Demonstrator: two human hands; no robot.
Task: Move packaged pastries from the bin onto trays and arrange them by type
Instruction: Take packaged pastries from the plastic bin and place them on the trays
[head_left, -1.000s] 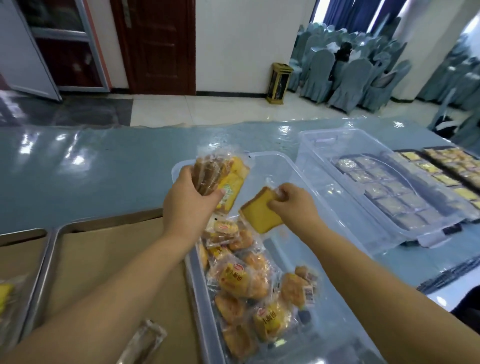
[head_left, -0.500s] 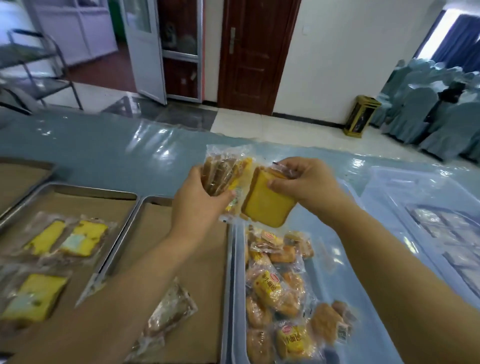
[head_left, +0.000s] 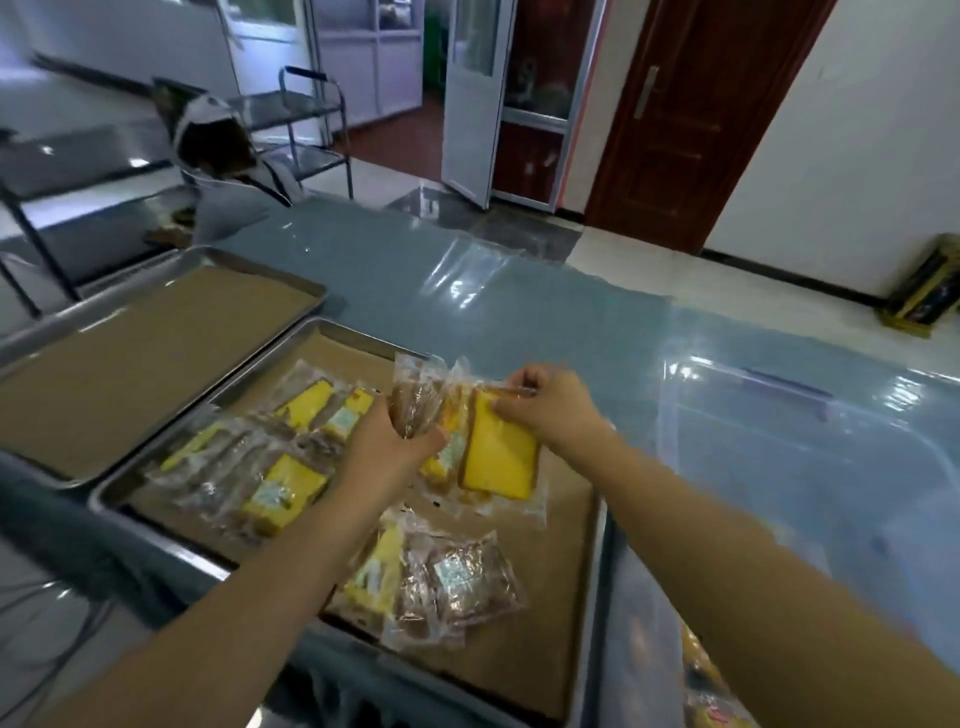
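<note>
Clear-plastic bin (head_left: 779, 410) at your right has wrapped pastries (head_left: 711, 691) lying in its nearest corner, so I judge the job only partly done. Beside it, the lined tray (head_left: 589, 623) carries a yellow packet (head_left: 382, 571) and a brown packet (head_left: 462, 582) near its front edge, with bare paper to their right for more.

Over that tray your left hand (head_left: 387, 452) grips a bundle of brown packets (head_left: 415, 405). Your right hand (head_left: 550, 410) pinches the top of a wrapped yellow cake slice (head_left: 498, 452). Whether it touches the paper I cannot tell.

Farther left, yellow slices (head_left: 285, 488) lie grouped. Beyond them a second lined tray (head_left: 156, 338) shows only its brown paper, which gives you room for another type. Mind the raised rims where the trays meet.
</note>
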